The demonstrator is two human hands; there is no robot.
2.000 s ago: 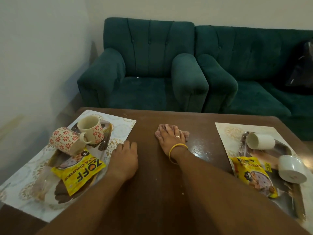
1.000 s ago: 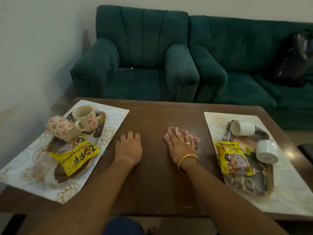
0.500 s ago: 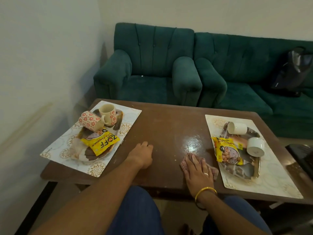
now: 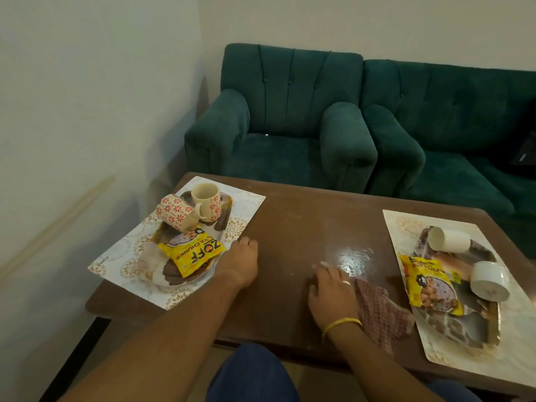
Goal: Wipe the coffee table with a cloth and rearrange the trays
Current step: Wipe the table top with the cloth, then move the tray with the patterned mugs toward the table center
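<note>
while the right hand (image 4: 330, 297) is lying palm down near the front edge of the tabletop (image 4: 298, 221), the checked cloth (image 4: 380, 311) is sitting partly under its outer side, trailing right and ending just beside the right placemat (image 4: 406, 227). its fingers (image 4: 324, 274) are reaching forward onto bare wood, loosely spread and not curling round the cloth; tips are motion-blurred. it is wearing a ring (image 4: 346, 282) and a yellow bangle (image 4: 340, 323). a glare patch (image 4: 351, 258) is showing on the wood just ahead of the fingertips. the left hand (image 4: 240, 262) is resting palm down, fingers relaxed, holding nothing, just beside the rim of the left tray (image 4: 188, 281); cannot tell if it is touching. that tray is sitting on the left placemat (image 4: 121, 256) and carrying an upright flowered mug (image 4: 206, 201), a tipped flowered mug (image 4: 174, 211) leaning against it, and a yellow packet (image 4: 193, 253) lying across the middle. the right tray (image 4: 464, 329) is carrying two white cups, far one (image 4: 448, 240) and near one (image 4: 490, 281), both lying on their sides, plus a second yellow packet (image 4: 429, 282) along its left rim. a green armchair (image 4: 290, 120) and green sofa (image 4: 449, 126) are standing behind the tabletop.
</note>
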